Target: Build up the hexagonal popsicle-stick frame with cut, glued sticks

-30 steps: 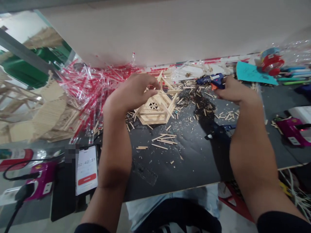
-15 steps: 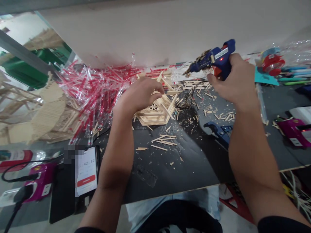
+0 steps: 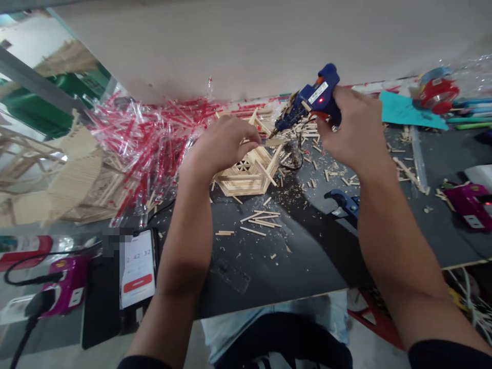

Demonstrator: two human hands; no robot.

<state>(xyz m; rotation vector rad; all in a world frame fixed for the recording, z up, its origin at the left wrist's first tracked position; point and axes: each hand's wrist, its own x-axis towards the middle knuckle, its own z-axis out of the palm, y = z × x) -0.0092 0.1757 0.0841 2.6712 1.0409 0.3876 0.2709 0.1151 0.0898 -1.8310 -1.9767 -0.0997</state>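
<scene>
Clock centred on stick frame (image 3: 246, 184), which sits on the surface (image 3: 300, 266). Phone (image 3: 137, 261) at 8. Wrapper pile (image 3: 146, 136), red/clear, at 9-10, near frame. Left hand (image 3: 225, 143) blocks frame's upper left; fingers curled, can't tell if they pinch a stick. Loose sticks (image 3: 264, 223) at 5. Glue gun (image 3: 311, 102) at 1-2, right hand (image 3: 355, 125) fingers wrapped round its grip. Blue tool (image 3: 348, 203) at 3-4, partly behind right forearm (image 3: 395, 230). Tape roll (image 3: 440, 96) at 2-3.

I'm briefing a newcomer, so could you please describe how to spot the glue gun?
Above the dark table, find the right hand. It grips the blue glue gun, nozzle slanting toward the wooden frame. Unlike the blue tool on the table, it has an orange trigger and glowing red light.
</scene>
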